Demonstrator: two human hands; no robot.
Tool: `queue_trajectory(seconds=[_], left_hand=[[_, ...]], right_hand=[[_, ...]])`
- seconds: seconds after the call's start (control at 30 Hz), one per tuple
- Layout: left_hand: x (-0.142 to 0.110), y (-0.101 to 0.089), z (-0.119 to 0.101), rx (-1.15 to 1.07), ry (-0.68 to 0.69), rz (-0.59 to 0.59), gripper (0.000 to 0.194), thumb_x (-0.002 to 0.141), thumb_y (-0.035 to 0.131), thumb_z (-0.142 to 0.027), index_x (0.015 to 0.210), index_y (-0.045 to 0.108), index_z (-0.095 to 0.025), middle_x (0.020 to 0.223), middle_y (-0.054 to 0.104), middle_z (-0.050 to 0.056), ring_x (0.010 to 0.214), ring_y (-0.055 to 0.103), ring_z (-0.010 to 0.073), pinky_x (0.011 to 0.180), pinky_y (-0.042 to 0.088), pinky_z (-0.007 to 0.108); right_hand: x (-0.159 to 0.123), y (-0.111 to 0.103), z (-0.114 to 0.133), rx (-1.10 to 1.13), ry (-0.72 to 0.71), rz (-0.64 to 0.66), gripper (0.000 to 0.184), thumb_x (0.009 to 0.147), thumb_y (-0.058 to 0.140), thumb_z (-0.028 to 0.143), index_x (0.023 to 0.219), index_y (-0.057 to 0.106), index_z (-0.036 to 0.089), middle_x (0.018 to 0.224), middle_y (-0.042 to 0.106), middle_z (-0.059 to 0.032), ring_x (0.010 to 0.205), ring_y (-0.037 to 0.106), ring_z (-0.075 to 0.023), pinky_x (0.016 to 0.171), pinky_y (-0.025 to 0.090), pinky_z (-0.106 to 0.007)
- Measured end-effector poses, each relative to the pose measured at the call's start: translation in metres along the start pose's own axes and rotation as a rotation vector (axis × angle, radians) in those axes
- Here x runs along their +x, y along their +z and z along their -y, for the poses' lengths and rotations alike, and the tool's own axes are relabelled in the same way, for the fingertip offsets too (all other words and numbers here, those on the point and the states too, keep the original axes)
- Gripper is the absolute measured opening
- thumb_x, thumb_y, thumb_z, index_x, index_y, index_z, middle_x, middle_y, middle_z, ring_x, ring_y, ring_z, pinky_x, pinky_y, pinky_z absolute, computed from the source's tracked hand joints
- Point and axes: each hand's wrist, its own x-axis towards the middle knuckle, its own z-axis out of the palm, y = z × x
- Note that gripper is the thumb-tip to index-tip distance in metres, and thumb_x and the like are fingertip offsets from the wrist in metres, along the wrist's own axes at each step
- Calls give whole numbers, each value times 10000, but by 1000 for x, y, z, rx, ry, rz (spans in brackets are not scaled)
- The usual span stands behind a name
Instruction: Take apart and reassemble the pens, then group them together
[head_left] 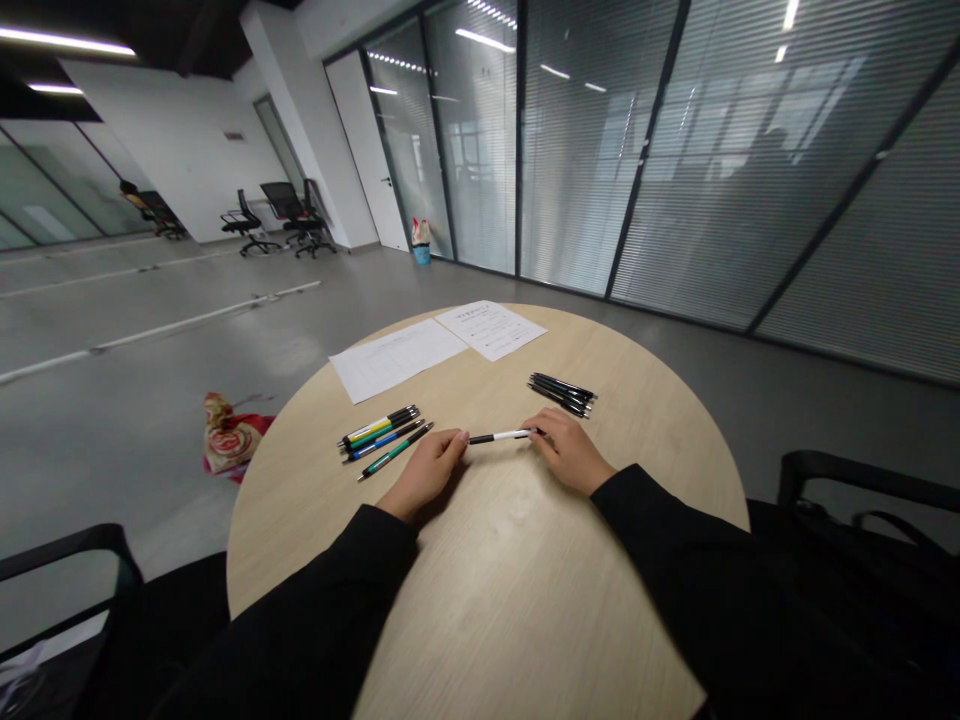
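A white and black pen [504, 436] spans the gap between my two hands, just above the round wooden table [480, 600]. My left hand [431, 468] is closed on its black end. At the other end, the fingers of my right hand [564, 448] pinch the pen. Left of my left hand lies a group of several pens [382, 432] with yellow, green and blue barrels, roughly side by side. Beyond my right hand is a second bunch, several black pens [561, 393] lying close together.
Two printed paper sheets, one left [397, 358] and one right [491, 328], lie at the table's far edge. A red and tan bag [229, 440] rests on the floor at left. Black chairs stand left [112, 560] and right [862, 480]. Glass partitions with blinds rise behind.
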Motion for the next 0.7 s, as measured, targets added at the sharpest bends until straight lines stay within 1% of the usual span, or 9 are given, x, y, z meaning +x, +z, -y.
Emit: queue_trajectory(seconds=[0.2,0.37,0.57,0.7], left_hand=[[-1,0,-4,-65,-40,0,515,925,402,-595,588,419,-206,535,401,-28,520,351,130,506,257,277],[-1,0,-3,-77,-21,4,497,920,433,-576,592,440,-203,541,409,-32,512,355,125,496,258,270],[1,-1,-1,-51,1,4,457,919,445,-550,632,486,-198,571,445,-30,549,399,137,535,300,269],[0,-1,-1,-37,16,-8,410,918,470,-527,690,520,-190,628,490,-24,602,443,146,579,330,268]], right_hand=[[0,0,1,-10,-23,-4,181,977,506,179,1009,685,187,956,673,-96,932,584,-241,868,470,-406],[0,0,1,-13,-27,-6,181,975,505,170,1006,681,190,953,672,-93,928,580,-241,862,469,-405],[0,0,1,-9,-1,-4,166,972,515,167,991,678,186,944,667,-91,925,582,-239,857,467,-394],[0,0,1,-5,8,-6,166,972,515,172,980,680,188,931,663,-88,912,582,-236,849,468,-390]])
